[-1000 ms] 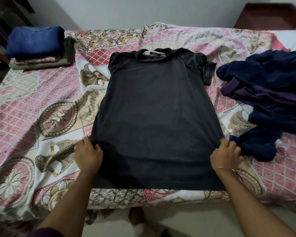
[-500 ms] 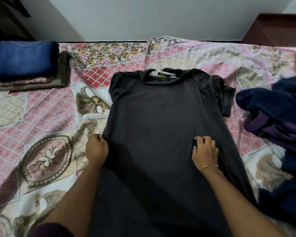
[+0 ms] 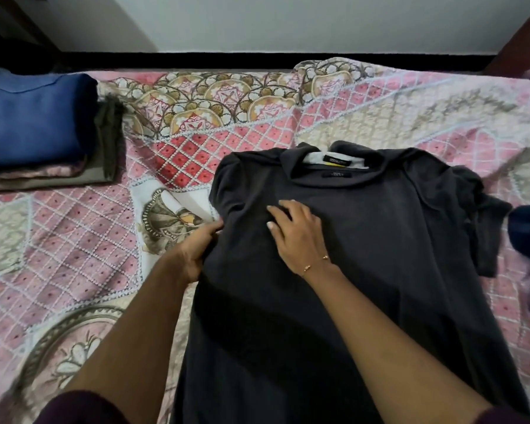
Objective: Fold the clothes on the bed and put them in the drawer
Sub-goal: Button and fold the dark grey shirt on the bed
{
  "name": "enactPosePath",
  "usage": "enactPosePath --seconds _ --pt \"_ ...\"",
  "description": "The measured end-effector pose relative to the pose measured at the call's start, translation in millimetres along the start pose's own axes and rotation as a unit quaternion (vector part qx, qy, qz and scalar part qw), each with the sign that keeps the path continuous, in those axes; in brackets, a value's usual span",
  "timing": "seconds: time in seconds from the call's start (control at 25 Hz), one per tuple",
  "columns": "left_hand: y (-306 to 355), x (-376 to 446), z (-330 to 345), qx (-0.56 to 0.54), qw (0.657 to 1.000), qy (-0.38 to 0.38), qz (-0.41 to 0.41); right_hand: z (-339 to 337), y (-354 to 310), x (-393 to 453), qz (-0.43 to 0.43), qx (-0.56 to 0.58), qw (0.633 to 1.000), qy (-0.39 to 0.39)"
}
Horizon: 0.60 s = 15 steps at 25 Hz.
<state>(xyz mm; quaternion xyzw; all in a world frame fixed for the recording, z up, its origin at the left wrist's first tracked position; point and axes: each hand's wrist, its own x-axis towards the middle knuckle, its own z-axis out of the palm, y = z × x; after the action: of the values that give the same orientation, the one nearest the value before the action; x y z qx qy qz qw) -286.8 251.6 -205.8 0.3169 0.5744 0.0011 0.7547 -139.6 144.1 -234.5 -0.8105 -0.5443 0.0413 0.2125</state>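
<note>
Shirt (image 3: 364, 255): dark grey, laid flat on the bed (image 3: 74, 240), collar away from the person, hem toward them. Left hand (image 3: 196, 252): at the shirt's left edge under the sleeve, fingers tucked beneath the cloth, seemingly pinching it. Right hand (image 3: 294, 231): fingers spread, pressing the chest flat. Step: first lengthwise fold, apparently beginning. Next: lift the left edge and sleeve across the pressing hand. Folded stack (image 3: 37, 130): far left.
</note>
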Motion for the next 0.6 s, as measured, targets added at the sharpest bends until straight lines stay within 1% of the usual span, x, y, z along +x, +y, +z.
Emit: enactPosePath --seconds 0.04,0.08,0.12,0.16,0.24,0.28,0.36,0.44,0.48,0.52,0.56,0.6 --pt "1 -2 3 -0.056 0.998 -0.025 0.014 5 -9 6 0.009 0.009 1.0 -0.027" --pt "4 0 5 -0.114 0.992 -0.038 0.035 10 -16 14 0.035 0.022 0.998 -0.054" --pt "7 3 6 -0.162 0.983 -0.043 0.069 14 -22 23 0.07 0.032 0.992 -0.098" --pt "9 7 5 -0.208 0.97 -0.025 0.12 20 -25 29 0.094 0.024 0.984 -0.148" --pt "11 15 -5 -0.291 0.93 0.044 0.221 31 -28 34 0.083 -0.051 0.975 -0.199" --pt "10 16 -11 -0.308 0.914 0.07 0.255 34 -29 34 0.078 -0.073 0.972 -0.209" --pt "4 10 -17 -0.295 0.903 0.105 0.295 36 -32 35 0.095 -0.075 0.972 -0.203" --pt "4 2 -21 -0.267 0.891 0.111 0.35 38 -37 42 0.117 -0.069 0.971 -0.198" --pt "10 -4 -22 -0.271 0.875 0.119 0.383 38 -39 48 0.128 -0.069 0.97 -0.195" --pt "19 -8 -23 -0.291 0.86 0.141 0.395 37 -40 56 0.136 -0.073 0.97 -0.19" --pt "28 -9 -26 -0.316 0.848 0.178 0.385 37 -40 63 0.143 -0.078 0.969 -0.187" --pt "37 -7 -31 -0.326 0.844 0.221 0.364 38 -39 70 0.144 -0.083 0.969 -0.185"
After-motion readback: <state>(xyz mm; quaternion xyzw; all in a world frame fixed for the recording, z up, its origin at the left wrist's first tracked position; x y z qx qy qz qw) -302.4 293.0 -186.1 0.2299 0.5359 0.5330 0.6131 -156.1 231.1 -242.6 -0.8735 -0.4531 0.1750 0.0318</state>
